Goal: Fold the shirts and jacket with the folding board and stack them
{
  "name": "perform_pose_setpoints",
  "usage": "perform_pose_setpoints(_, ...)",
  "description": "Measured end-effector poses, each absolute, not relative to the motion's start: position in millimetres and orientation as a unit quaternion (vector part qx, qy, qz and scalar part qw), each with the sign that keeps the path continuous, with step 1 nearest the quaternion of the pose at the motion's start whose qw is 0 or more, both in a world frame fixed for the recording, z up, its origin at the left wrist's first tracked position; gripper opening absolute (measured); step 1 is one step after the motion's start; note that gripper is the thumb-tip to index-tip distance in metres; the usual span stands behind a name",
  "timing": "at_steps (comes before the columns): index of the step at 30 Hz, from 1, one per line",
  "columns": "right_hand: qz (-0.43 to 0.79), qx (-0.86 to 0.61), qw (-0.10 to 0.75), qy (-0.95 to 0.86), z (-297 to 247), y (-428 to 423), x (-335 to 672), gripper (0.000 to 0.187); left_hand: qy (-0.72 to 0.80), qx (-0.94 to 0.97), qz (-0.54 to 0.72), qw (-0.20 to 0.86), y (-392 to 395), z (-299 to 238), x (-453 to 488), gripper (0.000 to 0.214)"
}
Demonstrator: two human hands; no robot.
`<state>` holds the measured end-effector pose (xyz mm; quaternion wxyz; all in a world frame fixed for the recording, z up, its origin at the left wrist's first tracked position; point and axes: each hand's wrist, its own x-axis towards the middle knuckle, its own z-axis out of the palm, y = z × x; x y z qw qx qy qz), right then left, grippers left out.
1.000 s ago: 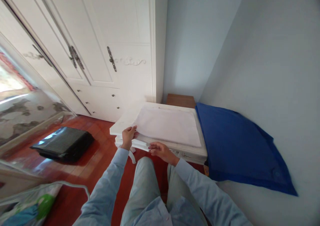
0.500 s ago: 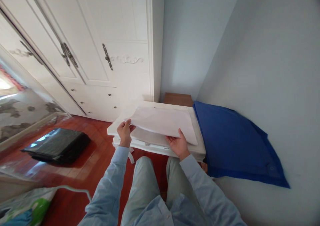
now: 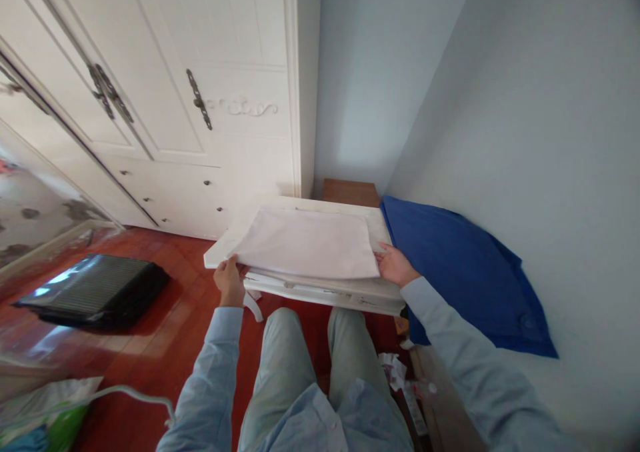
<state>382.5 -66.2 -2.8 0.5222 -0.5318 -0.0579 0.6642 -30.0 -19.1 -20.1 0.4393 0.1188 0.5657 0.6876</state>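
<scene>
A pale sheet of cloth or paper (image 3: pixel 307 242) lies spread over the white table (image 3: pixel 325 296) in front of my knees; its exact material I cannot make out. My left hand (image 3: pixel 229 281) pinches the sheet's near left corner between thumb and fingers. At the near right corner, my right hand (image 3: pixel 395 264) has its fingers on the sheet's edge, partly under it. The near edge runs fairly straight between my two hands, close to the table's front.
A white wardrobe (image 3: pixel 240 32) stands behind and left. Blue fabric (image 3: pixel 460 272) hangs by the right wall, beside a brown box (image 3: pixel 351 192). On the red floor lie a black plastic-wrapped package (image 3: pixel 100 289), a printed bag (image 3: pixel 50 412) and scraps (image 3: pixel 395 370).
My right hand has moved right, from under the sheet's near edge to its right corner. My left hand has shifted slightly left and down. The sheet now lies flatter and straighter.
</scene>
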Motion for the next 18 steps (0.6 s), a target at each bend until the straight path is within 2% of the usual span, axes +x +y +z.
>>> perform_pose_setpoints(9, 0.585, -0.598, 0.541, -0.084, 6, 33, 385, 0.023, 0.546, 0.094, 0.696, 0.458, -3, -23, -42, 0.014)
perform_pose_setpoints(14, 0.531, -0.63, 0.544, -0.158, 3, 78, 378, 0.011, 0.551, 0.209, 0.649, 0.481, 13, -25, -45, 0.019)
perform_pose_setpoints(18, 0.481, -0.653, 0.527, -0.253, -5, 92, 369, 0.017, 0.602, 0.228, 0.641, 0.418, 26, -25, -42, 0.016)
